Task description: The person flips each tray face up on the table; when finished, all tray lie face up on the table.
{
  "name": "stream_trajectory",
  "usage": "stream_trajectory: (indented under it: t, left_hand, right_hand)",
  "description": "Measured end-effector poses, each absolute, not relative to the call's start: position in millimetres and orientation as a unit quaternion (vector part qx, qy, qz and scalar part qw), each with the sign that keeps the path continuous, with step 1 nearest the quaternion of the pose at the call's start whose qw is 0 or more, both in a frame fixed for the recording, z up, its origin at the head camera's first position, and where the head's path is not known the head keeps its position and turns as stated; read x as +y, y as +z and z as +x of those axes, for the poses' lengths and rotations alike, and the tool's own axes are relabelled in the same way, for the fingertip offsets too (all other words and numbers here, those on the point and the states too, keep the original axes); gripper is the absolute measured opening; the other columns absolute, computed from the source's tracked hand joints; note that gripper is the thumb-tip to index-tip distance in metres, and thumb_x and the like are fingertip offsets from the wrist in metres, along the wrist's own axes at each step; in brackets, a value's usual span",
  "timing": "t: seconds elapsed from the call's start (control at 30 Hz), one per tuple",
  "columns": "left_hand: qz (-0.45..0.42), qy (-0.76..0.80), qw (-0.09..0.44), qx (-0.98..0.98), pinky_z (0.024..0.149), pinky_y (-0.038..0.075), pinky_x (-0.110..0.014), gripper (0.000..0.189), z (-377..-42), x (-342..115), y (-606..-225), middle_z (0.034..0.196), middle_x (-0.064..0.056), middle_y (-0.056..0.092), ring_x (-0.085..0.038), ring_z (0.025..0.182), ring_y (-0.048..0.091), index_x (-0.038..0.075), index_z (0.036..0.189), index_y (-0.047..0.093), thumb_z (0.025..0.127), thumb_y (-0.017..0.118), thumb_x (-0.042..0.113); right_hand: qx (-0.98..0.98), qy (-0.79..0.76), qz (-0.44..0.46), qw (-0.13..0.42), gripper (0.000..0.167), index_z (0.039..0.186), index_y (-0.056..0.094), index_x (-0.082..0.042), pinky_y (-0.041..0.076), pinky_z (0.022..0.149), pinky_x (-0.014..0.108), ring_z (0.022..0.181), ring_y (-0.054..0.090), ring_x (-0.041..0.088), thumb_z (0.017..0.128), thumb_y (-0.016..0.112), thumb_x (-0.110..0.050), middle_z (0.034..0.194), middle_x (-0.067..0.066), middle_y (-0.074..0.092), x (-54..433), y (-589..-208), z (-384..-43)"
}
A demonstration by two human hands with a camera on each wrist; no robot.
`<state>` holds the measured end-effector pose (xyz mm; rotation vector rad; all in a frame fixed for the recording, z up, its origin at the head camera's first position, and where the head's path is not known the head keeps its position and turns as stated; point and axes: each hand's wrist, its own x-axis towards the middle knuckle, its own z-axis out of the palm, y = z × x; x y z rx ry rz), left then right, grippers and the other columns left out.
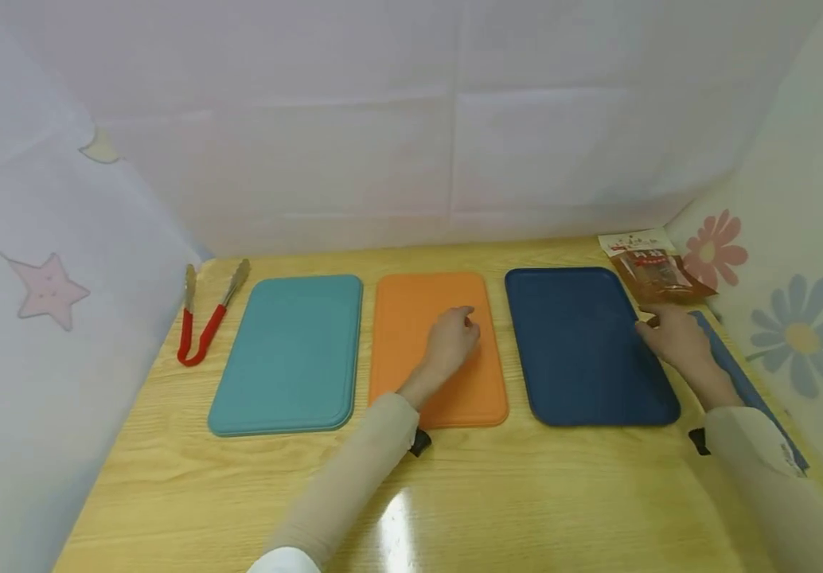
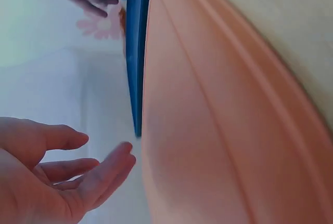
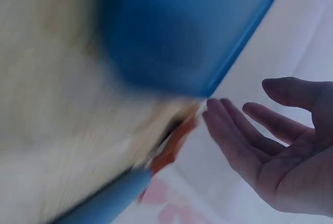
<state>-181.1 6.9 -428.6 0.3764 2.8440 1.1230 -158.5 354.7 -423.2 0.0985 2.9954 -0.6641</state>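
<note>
My left hand (image 1: 452,342) hovers above the orange board (image 1: 411,302). In the left wrist view its fingers (image 2: 106,180) are loosely bent, with nothing between them and the thumb. Over the right edge of the dark blue board (image 1: 576,350) is my right hand (image 1: 676,338). The right wrist view shows this hand's fingers (image 3: 234,135) relaxed and holding nothing; whether they touch the board I cannot tell. Just beyond the right hand lies a brown and white food packet (image 1: 651,270). A flat blue item (image 1: 730,362) is partly hidden by the right arm.
Left of the orange board lies a teal board (image 1: 290,350). Tongs with red handles (image 1: 209,330) lie spread at the far left of the wooden table (image 1: 497,493). White cloth (image 1: 354,159) hangs behind the table and along both sides.
</note>
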Motion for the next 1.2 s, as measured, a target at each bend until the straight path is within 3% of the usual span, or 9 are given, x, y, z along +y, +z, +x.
stream_trajectory:
  t: [0.1,0.2,0.47,0.7,0.9,1.03,1.2]
  left_hand:
    - [0.098,0.360,-0.004,0.928,0.070,0.053,-0.035,0.035,-182,-24,-428,0.112,-0.016,0.064,-0.027,0.093,0.064,-0.001,0.129,0.059,0.096,0.057,0.011]
    - [0.067,0.360,-0.019,0.930,0.078,0.054,-0.043,0.034,-180,-52,-431,0.119,-0.018,0.062,-0.033,0.105,0.062,-0.001,0.126,0.061,0.096,0.059,0.013]
    - [0.048,0.334,-0.026,0.941,0.092,0.048,-0.049,0.035,-172,-97,-446,0.125,-0.021,0.059,-0.037,0.115,0.056,-0.003,0.126,0.060,0.095,0.061,0.013]
    - [0.066,0.313,-0.008,0.948,0.099,0.043,-0.051,0.042,-169,-106,-455,0.133,-0.027,0.052,-0.041,0.124,0.048,-0.007,0.129,0.056,0.092,0.066,0.012]
    - [0.061,0.312,0.059,0.946,0.106,0.035,-0.053,0.057,-169,-111,-457,0.145,-0.030,0.038,-0.045,0.134,0.033,-0.007,0.139,0.046,0.092,0.067,0.018]
    - [0.058,0.307,0.076,0.947,0.105,0.036,-0.052,0.059,-171,-111,-456,0.147,-0.030,0.035,-0.046,0.134,0.031,-0.006,0.139,0.046,0.091,0.068,0.020]
    - [0.059,0.291,0.079,0.952,0.102,0.038,-0.051,0.058,-171,-114,-454,0.146,-0.031,0.035,-0.046,0.131,0.034,-0.005,0.138,0.048,0.091,0.069,0.022]
  right_hand:
    - [0.969,-0.247,0.007,0.018,0.050,0.140,0.043,0.008,0.048,0.074,0.056,0.101,0.057,0.048,0.101,0.049,-0.023,0.120,0.034,0.056,327,-417,-159]
    - [0.959,-0.282,-0.022,0.005,0.048,0.141,0.043,0.006,0.048,0.079,0.055,0.105,0.057,0.045,0.101,0.049,-0.020,0.123,0.031,0.057,297,-415,-161]
    - [0.928,-0.364,-0.068,0.053,0.046,0.142,0.046,-0.001,0.052,0.081,0.049,0.108,0.060,0.039,0.101,0.052,-0.020,0.128,0.024,0.058,224,-420,-171]
    - [0.909,-0.389,-0.062,0.134,0.055,0.149,0.033,0.000,0.049,0.088,0.049,0.121,0.052,0.040,0.100,0.048,-0.021,0.139,0.028,0.047,173,-425,-188]
    - [0.899,-0.380,-0.071,0.204,0.062,0.151,0.022,0.003,0.036,0.105,0.051,0.139,0.029,0.039,0.100,0.048,-0.020,0.153,0.024,0.027,160,-435,-196]
    - [0.884,-0.405,-0.067,0.226,0.065,0.153,0.017,0.002,0.028,0.111,0.052,0.142,0.020,0.039,0.100,0.048,-0.020,0.156,0.022,0.020,159,-437,-197]
    - [0.839,-0.485,-0.022,0.245,0.064,0.154,0.018,-0.004,0.038,0.104,0.051,0.141,0.024,0.037,0.100,0.049,-0.020,0.157,0.022,0.017,158,-435,-198]
